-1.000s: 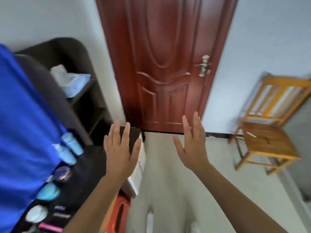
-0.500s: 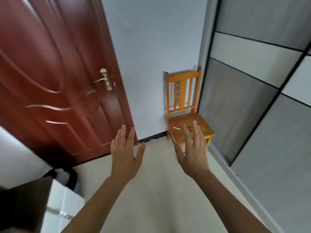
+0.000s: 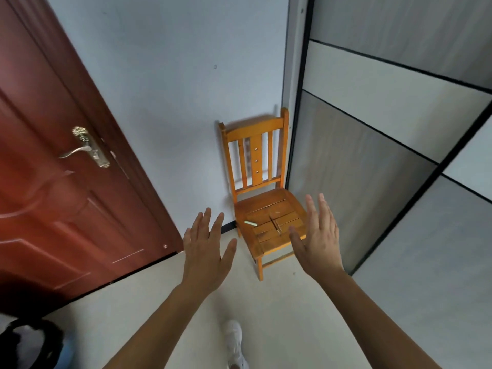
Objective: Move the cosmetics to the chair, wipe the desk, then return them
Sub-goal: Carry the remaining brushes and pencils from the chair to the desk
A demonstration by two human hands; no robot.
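An orange wooden chair (image 3: 262,209) stands in the corner between the white wall and the grey wardrobe. A small pale stick-like item (image 3: 250,223) lies on the left of its slatted seat. My left hand (image 3: 206,253) is raised with straight fingers, empty, left of the chair's front edge. My right hand (image 3: 318,235) is raised the same way, empty, overlapping the seat's right front corner. The desk and the cosmetics are out of view.
A dark red door (image 3: 53,169) with a brass handle (image 3: 87,149) fills the left. Grey sliding wardrobe panels (image 3: 386,155) fill the right. A white shoe (image 3: 235,342) is on the pale floor below. A dark bin (image 3: 29,344) sits at bottom left.
The view has swung right, away from the desk with the cosmetics, and now faces the chair, which is nearer. Both hands stay raised and empty.
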